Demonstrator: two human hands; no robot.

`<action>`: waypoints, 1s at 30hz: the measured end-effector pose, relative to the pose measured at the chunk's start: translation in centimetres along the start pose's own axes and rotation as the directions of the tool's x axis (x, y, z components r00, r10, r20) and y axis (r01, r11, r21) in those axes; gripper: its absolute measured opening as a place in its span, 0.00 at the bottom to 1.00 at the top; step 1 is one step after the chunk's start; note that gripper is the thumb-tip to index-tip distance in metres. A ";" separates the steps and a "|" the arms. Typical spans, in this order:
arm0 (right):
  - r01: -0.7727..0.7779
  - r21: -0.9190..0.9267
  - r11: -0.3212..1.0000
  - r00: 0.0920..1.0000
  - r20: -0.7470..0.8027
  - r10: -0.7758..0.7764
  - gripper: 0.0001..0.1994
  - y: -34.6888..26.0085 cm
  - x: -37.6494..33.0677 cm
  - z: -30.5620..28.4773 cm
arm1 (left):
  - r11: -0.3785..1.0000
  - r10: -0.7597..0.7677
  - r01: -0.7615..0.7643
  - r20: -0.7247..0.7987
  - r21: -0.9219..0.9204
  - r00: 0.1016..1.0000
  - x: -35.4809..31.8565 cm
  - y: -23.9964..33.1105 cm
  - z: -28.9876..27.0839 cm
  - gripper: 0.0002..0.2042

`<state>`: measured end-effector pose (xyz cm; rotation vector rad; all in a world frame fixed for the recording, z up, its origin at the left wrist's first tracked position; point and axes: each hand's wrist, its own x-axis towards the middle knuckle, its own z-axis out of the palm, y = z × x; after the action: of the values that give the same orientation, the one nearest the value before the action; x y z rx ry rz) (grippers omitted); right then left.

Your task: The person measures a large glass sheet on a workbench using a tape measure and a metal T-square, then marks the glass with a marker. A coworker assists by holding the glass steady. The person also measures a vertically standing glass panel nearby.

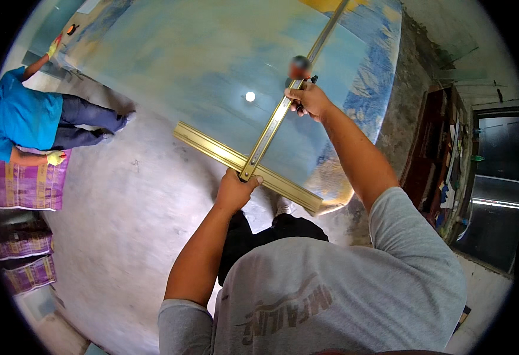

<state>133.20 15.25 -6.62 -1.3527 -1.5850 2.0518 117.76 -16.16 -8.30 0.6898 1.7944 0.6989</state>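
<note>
A gold-coloured metal T-square (271, 127) lies across a large table (354, 127) with a blue and yellow mottled covering. Its crossbar (212, 148) runs along the near edge, and its long blade reaches away to the upper right. My left hand (235, 192) is closed around the crossbar where the blade joins it, thumb on top. Farther up the blade, my right hand (310, 102) is closed on it beside a small dark fitting. Just beyond those fingers is a blurred, round, black and reddish knob (299, 67). What my right palm covers is hidden.
At the left, another person (28, 115) in a blue shirt and yellow gloves stands by the table's far-left corner. Purple patterned sacks (28, 183) are stacked behind. A dark red wooden shelf (428, 154) stands on the right, beside a dark window or door (496, 189).
</note>
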 end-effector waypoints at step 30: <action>0.530 0.099 0.842 0.771 -0.469 -0.430 0.26 8.3 -37.9 -13.1 | 0.891 0.038 -0.220 0.417 0.397 0.908 -20.9 4.2 23.9 0.30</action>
<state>166.98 -4.03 6.22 -1.0682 -1.2819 1.4428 147.00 -25.46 0.72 1.1772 1.5335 0.2043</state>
